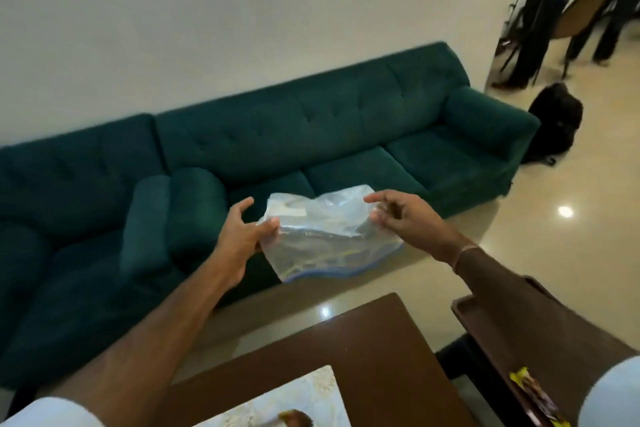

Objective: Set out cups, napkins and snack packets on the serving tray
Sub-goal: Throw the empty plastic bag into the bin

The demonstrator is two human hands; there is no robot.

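Note:
A clear plastic zip bag (325, 236) with a blue edge hangs in the air between my hands, in front of the green sofa. My left hand (242, 236) pinches its left side between thumb and fingers. My right hand (401, 215) grips its right top corner. What is inside the bag is too blurred to tell. A brown serving tray (485, 326) lies at the lower right under my right forearm. On the tray's near part rests a yellow snack packet (533, 392).
A dark wooden table (367, 357) with a pale patterned mat (294, 402) is at the bottom. A green sofa (311, 135) runs along the wall. A black backpack (554, 121) sits on the floor, and people's legs (540, 31) stand at the upper right.

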